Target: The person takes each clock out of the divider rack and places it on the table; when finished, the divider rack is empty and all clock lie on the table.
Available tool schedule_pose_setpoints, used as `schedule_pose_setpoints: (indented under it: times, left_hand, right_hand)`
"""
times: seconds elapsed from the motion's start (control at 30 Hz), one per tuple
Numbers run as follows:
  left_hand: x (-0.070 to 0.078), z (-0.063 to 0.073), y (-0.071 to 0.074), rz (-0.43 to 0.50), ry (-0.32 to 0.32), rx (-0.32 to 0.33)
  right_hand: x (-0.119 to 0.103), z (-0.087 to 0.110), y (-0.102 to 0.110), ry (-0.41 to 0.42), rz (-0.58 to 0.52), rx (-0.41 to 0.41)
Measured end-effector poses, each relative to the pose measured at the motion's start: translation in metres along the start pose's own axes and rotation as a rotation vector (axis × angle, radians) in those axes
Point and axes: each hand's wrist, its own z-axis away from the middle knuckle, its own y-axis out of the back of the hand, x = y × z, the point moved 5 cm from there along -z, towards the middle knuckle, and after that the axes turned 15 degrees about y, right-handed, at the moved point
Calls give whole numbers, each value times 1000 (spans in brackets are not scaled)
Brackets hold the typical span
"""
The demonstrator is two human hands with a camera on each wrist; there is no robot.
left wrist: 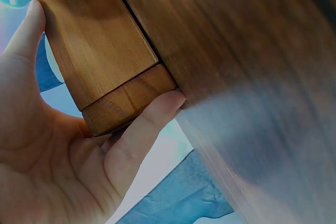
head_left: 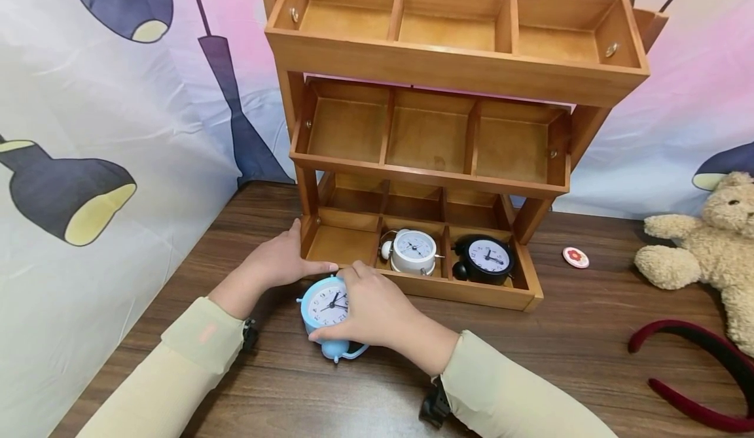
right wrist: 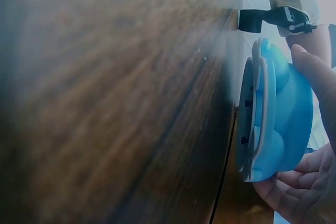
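My right hand [head_left: 379, 307] grips a light blue twin-bell alarm clock [head_left: 321, 304], fingers over its far side and thumb near the bells. The clock is held face up, bells toward me, just in front of the shelf's lowest tier. In the right wrist view, its blue back and bells [right wrist: 278, 145] show beside the tabletop. My left hand [head_left: 277, 255] holds the left end of the wooden shelf's bottom tray [head_left: 341, 245], thumb along the front rim. The left wrist view shows thumb and finger on either side of that tray's corner [left wrist: 128, 100].
In the bottom tray, a white alarm clock [head_left: 414, 251] occupies the middle compartment and a black one [head_left: 487, 259] the right. Two upper tiers [head_left: 459, 65] overhang it. Rightward lie a flower badge [head_left: 575, 257], a dark red headband [head_left: 695, 327] and a teddy bear [head_left: 727, 241].
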Motion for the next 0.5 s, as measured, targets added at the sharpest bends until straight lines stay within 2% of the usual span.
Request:
schedule_pose_setpoints:
  times: [0.5]
  left_hand:
    - [0, 1, 1, 2, 6, -6]
  right_hand:
    - [-2, -4, -4, -5, 15, -14]
